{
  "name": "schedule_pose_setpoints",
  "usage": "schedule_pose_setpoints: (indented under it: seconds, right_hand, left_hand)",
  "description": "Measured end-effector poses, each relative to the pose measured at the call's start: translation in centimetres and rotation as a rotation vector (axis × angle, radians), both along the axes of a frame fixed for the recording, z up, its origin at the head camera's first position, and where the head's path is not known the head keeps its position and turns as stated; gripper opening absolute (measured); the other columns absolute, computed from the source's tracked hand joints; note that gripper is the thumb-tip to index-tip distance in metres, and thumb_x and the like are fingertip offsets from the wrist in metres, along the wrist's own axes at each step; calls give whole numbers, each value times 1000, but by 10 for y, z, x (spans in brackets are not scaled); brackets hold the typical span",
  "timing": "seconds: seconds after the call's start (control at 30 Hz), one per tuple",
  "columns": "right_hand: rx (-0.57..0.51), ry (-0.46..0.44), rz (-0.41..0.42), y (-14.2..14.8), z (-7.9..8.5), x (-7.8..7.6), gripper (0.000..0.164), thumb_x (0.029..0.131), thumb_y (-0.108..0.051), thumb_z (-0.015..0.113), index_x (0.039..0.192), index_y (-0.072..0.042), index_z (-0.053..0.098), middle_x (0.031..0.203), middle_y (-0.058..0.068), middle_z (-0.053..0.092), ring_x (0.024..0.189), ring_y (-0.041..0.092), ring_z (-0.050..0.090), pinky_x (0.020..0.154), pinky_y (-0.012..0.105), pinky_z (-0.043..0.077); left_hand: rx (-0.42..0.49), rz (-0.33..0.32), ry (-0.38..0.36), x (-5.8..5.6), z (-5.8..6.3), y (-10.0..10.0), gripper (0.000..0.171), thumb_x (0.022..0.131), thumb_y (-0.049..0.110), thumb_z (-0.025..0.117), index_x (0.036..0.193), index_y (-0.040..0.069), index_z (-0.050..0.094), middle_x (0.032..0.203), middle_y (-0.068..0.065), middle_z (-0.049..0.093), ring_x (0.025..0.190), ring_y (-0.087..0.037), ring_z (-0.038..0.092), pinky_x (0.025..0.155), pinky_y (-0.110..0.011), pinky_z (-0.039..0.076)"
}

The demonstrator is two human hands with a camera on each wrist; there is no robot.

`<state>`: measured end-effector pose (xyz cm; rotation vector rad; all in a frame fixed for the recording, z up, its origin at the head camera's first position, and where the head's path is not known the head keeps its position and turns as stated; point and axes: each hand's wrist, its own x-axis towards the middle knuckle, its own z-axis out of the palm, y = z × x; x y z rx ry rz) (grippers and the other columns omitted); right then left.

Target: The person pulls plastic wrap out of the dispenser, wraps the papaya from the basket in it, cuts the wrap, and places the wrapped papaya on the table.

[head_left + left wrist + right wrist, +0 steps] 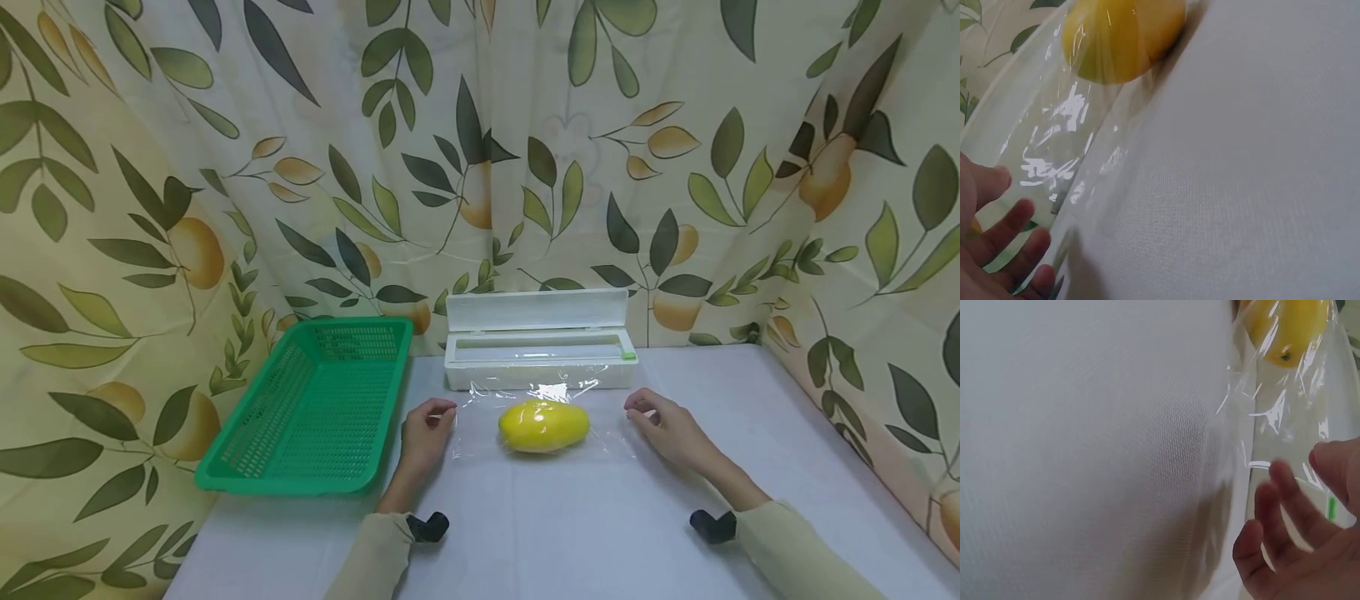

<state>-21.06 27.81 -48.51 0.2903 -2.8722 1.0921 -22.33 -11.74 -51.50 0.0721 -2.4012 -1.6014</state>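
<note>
A smooth, oblong yellow fruit point(543, 426) lies on the white tablecloth between the two hands. Clear, shiny plastic film point(480, 433) covers it and spreads out to both sides, wrinkled and catching the light. At the film's left edge is my left hand point(427, 433); its thumb and fingers stand apart in the left wrist view, with nothing pinched between them. My right hand point(670, 428) is beside the right edge, its fingers loosely bent and the thumb separate in the right wrist view. A small dark stem mark shows on the fruit's end point(1285, 356).
Behind the fruit stands a long white film dispenser box point(540, 377), its lid point(536, 311) raised and a small green piece point(628, 356) at its right end. A green plastic basket point(292, 485) sits to the left. A leaf-patterned curtain point(525, 242) surrounds the table.
</note>
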Motion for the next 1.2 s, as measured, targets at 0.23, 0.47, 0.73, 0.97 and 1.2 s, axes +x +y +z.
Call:
schedule_pose_setpoints:
  seconds: [0.23, 0.47, 0.73, 0.97, 1.2]
  right_hand:
    - [57, 226, -8, -14, 14, 16, 20, 97, -7, 69, 116, -10, 68, 125, 18, 62, 106, 36, 60, 84, 53, 55]
    - [35, 354, 125, -34, 17, 18, 26, 89, 0, 77, 111, -13, 74, 115, 4, 71, 106, 27, 66, 79, 45, 60]
    - [10, 410, 291, -59, 13, 11, 35, 85, 2, 80, 117, -11, 74, 128, 6, 70, 121, 32, 63, 95, 52, 54]
    - [54, 285, 341, -67, 11, 9, 48, 88, -10, 81, 133, -10, 67, 140, 11, 63, 132, 39, 55, 105, 60, 45]
    - [83, 277, 304, -63, 7, 6, 58, 83, -11, 85, 137, -10, 63, 138, 10, 63, 129, 36, 57, 105, 57, 46]
  left_hand:
    - [-54, -18, 152, 14, 17, 10, 9, 93, 9, 75, 101, 13, 76, 99, 0, 73, 84, -18, 64, 68, -27, 51]
    - [-138, -175, 293, 21, 32, 31, 11, 91, 8, 77, 101, 12, 76, 98, 1, 75, 85, -18, 66, 70, -34, 54]
    - [-299, -365, 309, 22, 44, 62, 17, 90, 12, 80, 107, 12, 79, 113, 0, 72, 106, -19, 66, 93, -41, 54]
    - [-505, -388, 282, 19, 36, 70, 31, 88, 24, 83, 117, 15, 77, 125, 1, 67, 120, -20, 58, 103, -46, 45]
    - [-478, -387, 196, 12, 32, 67, 45, 86, 30, 85, 127, 16, 71, 132, 0, 65, 126, -21, 56, 108, -50, 43]
